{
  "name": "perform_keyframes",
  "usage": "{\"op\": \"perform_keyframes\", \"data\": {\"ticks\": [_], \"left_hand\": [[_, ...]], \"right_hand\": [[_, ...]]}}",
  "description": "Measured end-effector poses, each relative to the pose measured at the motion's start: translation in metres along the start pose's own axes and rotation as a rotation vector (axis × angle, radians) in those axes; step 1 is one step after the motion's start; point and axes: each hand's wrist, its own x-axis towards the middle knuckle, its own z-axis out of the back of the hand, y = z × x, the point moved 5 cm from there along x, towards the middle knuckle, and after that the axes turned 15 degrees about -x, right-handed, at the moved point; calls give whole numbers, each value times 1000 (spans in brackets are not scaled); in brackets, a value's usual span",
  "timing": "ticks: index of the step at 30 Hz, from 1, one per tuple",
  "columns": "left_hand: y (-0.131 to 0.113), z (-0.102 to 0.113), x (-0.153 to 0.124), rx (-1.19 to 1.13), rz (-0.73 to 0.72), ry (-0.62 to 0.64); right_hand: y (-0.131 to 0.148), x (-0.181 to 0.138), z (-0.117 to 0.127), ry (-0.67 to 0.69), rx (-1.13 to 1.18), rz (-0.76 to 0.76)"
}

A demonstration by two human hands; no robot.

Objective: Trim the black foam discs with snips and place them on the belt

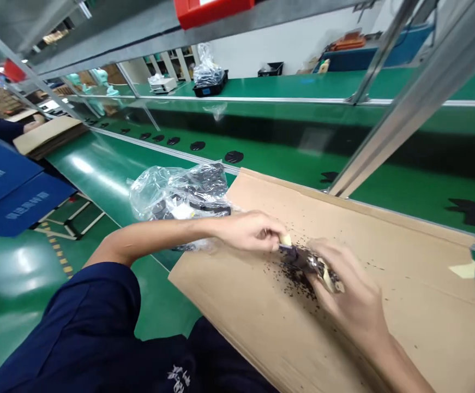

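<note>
My left hand (256,232) is closed in a pinch above the cardboard sheet (229,289). A thin, pale sliver shows at its fingertips, too small and blurred to name. Curled around a small dark part (302,259) is my right hand (352,284), blurred by motion. The part has a shiny spot, and its far end meets the left fingertips. Cream-coloured material shows at the fingertips of both hands. Many tiny black scraps (296,284) lie scattered on the cardboard beneath them.
Left of the cardboard lies a clear plastic bag (180,191) with dark parts. Flat black pieces (234,157) line the green belt behind. A metal post (409,109) rises at right. Blue boxes (12,185) stand at left, near another person (0,123).
</note>
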Motion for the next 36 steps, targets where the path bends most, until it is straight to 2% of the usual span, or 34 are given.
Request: {"op": "perform_keyframes", "data": {"ticks": [1, 3, 5, 7, 9, 10, 15, 22, 24, 26, 29, 32, 34, 36], "left_hand": [[-1, -9, -12, -2, 2, -1], [6, -10, -37, 119, 62, -57], [23, 8, -61, 382, 228, -144], [43, 33, -82, 655, 476, -199], [59, 53, -94, 808, 645, -222], [64, 59, -96, 840, 684, -228], [76, 62, -88, 865, 701, -194], [78, 57, -89, 849, 742, -170], [72, 57, -90, 846, 719, -195], [59, 54, -90, 837, 626, -277], [28, 37, -84, 678, 320, -488], [6, 2, -67, 219, 25, -647], [2, -30, -47, -88, -67, -669], [4, -61, -23, -283, -94, -643]], "right_hand": [[5, -1, -4, 34, 72, 8], [7, -8, -7, 98, 167, -54], [-1, -18, -6, 136, 191, -200], [-12, -30, -3, 166, 198, -351], [-22, -38, 0, 180, 219, -472], [-25, -40, 1, 182, 235, -513], [-30, -45, 4, 152, 275, -592], [-36, -53, 6, 112, 331, -660], [-37, -55, 5, 116, 369, -681], [-38, -58, 4, 118, 395, -709], [-39, -64, 1, 136, 452, -766], [-39, -71, -5, 151, 557, -849], [-37, -74, -8, 140, 620, -895], [-34, -76, -10, 140, 673, -915]]}}
